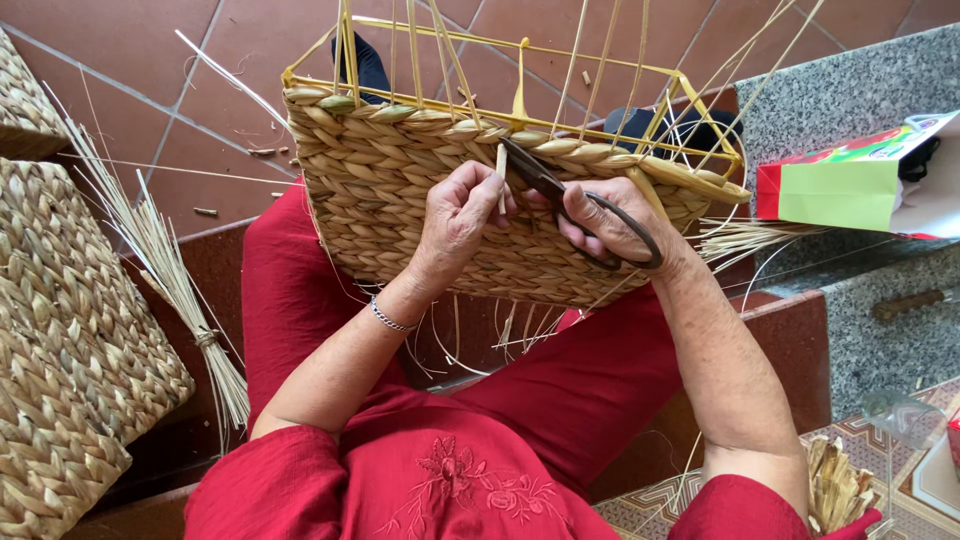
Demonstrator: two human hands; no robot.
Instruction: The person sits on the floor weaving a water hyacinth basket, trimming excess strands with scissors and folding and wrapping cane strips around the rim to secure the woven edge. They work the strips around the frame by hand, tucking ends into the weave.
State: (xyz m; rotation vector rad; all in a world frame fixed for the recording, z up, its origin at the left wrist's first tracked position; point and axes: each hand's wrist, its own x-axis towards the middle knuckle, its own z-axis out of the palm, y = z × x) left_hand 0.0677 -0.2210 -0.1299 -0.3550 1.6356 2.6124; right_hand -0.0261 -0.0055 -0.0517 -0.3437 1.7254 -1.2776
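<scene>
Woven basket [430,190] rim, scissors [570,205] cutting strand [501,178]

I see the woven basket [400,190] tilted on the lap, yellow frame on top. A pale strand [501,178] stands upright at its rim, dark scissors [570,200] touching it.

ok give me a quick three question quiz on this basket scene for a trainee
1. True or false: the right hand holds scissors.
2. What does the left hand pinch? A) a pale strand B) a bracelet C) a bag
3. Where does the basket rest?

Key:
1. True; the blades point at the strand by the rim.
2. A.
3. On the person's lap, with its yellow frame showing above the weave.
</scene>
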